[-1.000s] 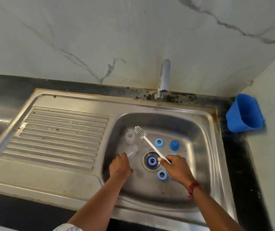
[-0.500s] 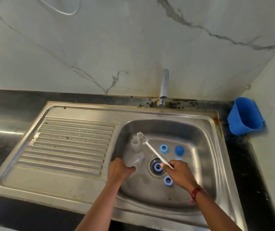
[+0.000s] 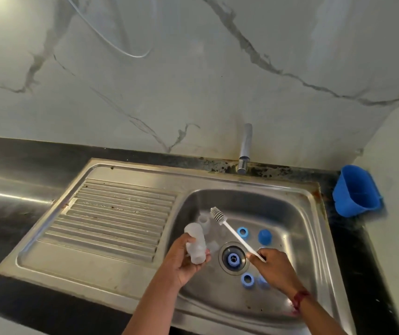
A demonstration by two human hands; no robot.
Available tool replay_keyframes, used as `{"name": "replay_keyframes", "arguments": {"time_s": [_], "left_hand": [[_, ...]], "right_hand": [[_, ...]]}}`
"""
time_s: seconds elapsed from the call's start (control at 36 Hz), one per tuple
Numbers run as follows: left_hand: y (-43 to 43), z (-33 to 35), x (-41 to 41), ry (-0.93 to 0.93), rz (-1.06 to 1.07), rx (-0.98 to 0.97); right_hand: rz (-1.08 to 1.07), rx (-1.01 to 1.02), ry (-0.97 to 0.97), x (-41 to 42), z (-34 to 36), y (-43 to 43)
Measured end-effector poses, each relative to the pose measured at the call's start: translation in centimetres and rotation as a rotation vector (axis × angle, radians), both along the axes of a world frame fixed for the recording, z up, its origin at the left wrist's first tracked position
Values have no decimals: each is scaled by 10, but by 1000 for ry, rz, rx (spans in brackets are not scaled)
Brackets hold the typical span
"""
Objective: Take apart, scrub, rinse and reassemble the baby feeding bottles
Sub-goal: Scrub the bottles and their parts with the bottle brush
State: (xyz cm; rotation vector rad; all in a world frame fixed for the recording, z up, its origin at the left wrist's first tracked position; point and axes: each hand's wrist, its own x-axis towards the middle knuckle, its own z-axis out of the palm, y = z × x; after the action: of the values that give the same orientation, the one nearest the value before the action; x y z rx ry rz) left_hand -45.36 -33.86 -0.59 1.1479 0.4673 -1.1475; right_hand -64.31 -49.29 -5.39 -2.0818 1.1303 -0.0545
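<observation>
**A:** Where do we stand?

**B:** Stripped down, by the look of it; the left hand (image 3: 184, 259) is curled round a clear bottle (image 3: 195, 243), held just above the left side of the sink (image 3: 297, 221) basin.

**A:** And the other side?

**B:** The right hand (image 3: 274, 268) pinches the tail of the white brush (image 3: 249, 246); its bristle head points up and away, near the held bottle but not inside it.

**A:** So no scrubbing yet?

**B:** I judge it's about to start; the tap (image 3: 245, 151) shows no stream, and I can make out no foam.

**A:** The other parts?

**B:** A second bottle (image 3: 204, 222) stands on the basin floor just behind the held one; blue rings (image 3: 251, 280) lie around the drain (image 3: 222, 264), one sitting right on it; a blue cap (image 3: 264, 236) sits beside them; a small clear piece by the drain may be a teat, though it's too washed-out to call.

**A:** What's left, then?

**B:** Nearly everything; taking apart looks done; scrubbing, rinsing and reassembly all seem ahead.
</observation>
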Motion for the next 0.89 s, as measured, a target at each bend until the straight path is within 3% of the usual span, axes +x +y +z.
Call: {"name": "replay_keyframes", "arguments": {"time_s": [0.08,0.31,0.58,0.75,0.89], "left_hand": [[-5,1,0,-35,-5,-7],[-14,16,18,-74,252,-133],[-20,17,34,-169,213,-44],[-26,18,36,-296,173,-11],[-27,22,37,-408,137,-50]], "right_hand": [[20,-5,-12,-4,0,-2],[69,-6,-68,-12,1,-12],[149,-64,-100,2,10,-20],[194,-268,-116,9,17,-14],[243,-719,-168,14,20,-14]]}}
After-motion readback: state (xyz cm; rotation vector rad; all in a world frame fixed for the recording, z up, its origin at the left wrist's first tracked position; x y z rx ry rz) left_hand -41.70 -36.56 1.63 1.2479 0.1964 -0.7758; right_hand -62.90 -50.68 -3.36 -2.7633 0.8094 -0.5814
